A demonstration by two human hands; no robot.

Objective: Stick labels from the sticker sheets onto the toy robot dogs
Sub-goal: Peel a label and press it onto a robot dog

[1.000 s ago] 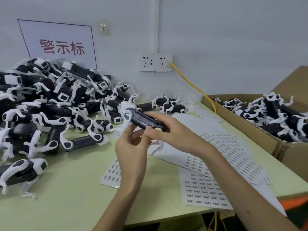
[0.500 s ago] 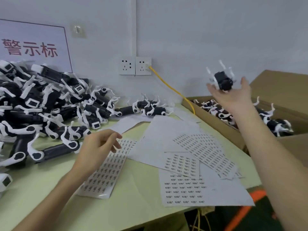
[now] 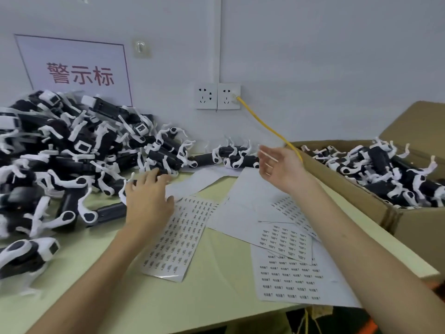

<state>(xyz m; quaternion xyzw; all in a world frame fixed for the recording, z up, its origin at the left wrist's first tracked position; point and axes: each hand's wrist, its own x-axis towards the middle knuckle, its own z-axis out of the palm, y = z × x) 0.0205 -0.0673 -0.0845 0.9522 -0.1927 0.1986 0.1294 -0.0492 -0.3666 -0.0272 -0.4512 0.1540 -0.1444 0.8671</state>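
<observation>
A big pile of black-and-white toy robot dogs (image 3: 72,160) covers the left of the table. More toy dogs (image 3: 385,174) fill the cardboard box (image 3: 375,206) at the right. Several sticker sheets (image 3: 180,235) with rows of small printed labels lie across the middle of the table. My left hand (image 3: 148,200) hovers with fingers spread at the pile's edge, above the top of the left sheet, holding nothing. My right hand (image 3: 280,168) is raised palm-up over the sheets, fingers straight and empty, left of the box.
A yellow cable (image 3: 267,126) runs from the wall sockets (image 3: 218,96) down behind the box. Two toy dogs (image 3: 231,156) lie alone against the wall. A sign with red characters (image 3: 79,73) hangs on the wall. The pale green table's (image 3: 101,297) front edge is near me.
My right hand has let the toy dog go toward the box and swung back left over the sheets, empty. My left hand has moved up from the sheet toward the pile.
</observation>
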